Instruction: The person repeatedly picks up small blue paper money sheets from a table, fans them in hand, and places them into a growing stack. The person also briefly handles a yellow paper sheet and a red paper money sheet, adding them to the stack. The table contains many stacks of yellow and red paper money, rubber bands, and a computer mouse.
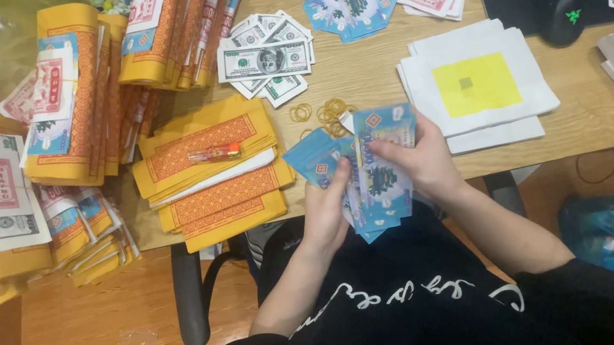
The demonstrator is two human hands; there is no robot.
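Both my hands grip the blue notes (371,180) mid-frame, long axis roughly up-down. Left hand (326,213) pinches the lower edge, right hand (420,161) wraps the top, probably thumbing one off.

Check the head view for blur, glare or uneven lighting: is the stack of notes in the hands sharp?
Head view: even warm indoor light, no strong glare on the table; the blue notes look slightly soft, as do the left hand and right hand; the frame's corners are darker, with mild wide-angle bending.
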